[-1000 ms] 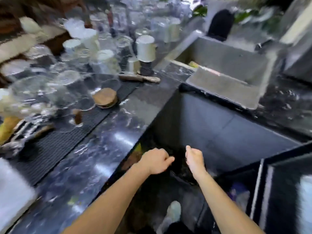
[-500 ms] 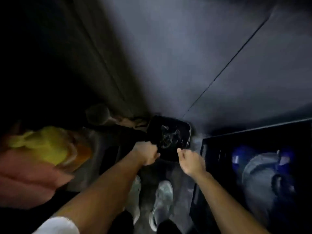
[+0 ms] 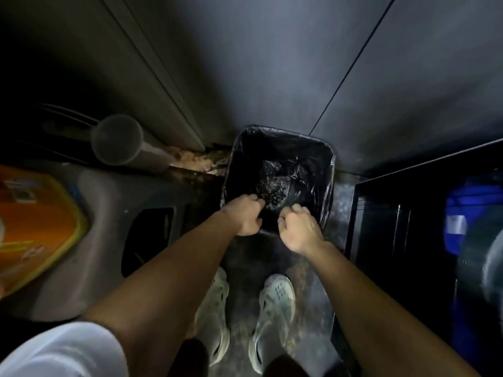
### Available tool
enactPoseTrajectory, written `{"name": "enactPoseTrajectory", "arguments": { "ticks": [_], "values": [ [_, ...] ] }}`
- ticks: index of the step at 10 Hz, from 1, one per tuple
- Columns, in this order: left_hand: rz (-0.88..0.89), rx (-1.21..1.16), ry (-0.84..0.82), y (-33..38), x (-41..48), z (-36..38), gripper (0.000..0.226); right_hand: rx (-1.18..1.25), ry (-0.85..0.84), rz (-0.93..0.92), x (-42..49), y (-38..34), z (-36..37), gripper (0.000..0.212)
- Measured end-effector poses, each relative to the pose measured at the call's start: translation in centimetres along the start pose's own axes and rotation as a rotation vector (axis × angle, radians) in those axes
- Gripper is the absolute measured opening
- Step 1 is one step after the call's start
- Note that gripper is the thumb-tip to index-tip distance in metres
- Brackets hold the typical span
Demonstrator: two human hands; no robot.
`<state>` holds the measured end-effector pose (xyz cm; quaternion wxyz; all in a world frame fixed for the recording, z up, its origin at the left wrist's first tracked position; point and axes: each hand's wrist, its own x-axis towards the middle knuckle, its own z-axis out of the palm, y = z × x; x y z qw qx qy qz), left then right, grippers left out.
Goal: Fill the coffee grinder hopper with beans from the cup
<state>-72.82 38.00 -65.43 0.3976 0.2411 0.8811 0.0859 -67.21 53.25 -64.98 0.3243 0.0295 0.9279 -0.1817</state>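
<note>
Below, both fists [image 3: 246, 214] over lined bin [image 3: 328, 170]

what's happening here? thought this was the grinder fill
No grinder, hopper or cup is in view. The person is bent over a small bin lined with a black bag on the floor under the counter. The left hand and right hand are both closed at its near rim, apparently gripping the bag edge, though the dark makes that hard to confirm. Small dark bits, possibly beans or grounds, lie at the bottom. Their pale shoes stand just behind the bin.
</note>
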Motion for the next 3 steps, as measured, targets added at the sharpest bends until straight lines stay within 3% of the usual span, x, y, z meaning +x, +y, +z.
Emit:
{"name": "enactPoseTrajectory", "arguments": {
  "ticks": [2,3],
  "values": [
    [0.016,-0.021,0.027,-0.1,0.5,-0.3,0.055,0.113,-0.067,-0.015,0.8,-0.2,-0.5,0.043],
    [0.009,-0.015,-0.038,0.0,-0.2,-1.4,0.061,0.097,-0.105,-0.011,0.7,-0.6,-1.4,0.049]
  ]
}}
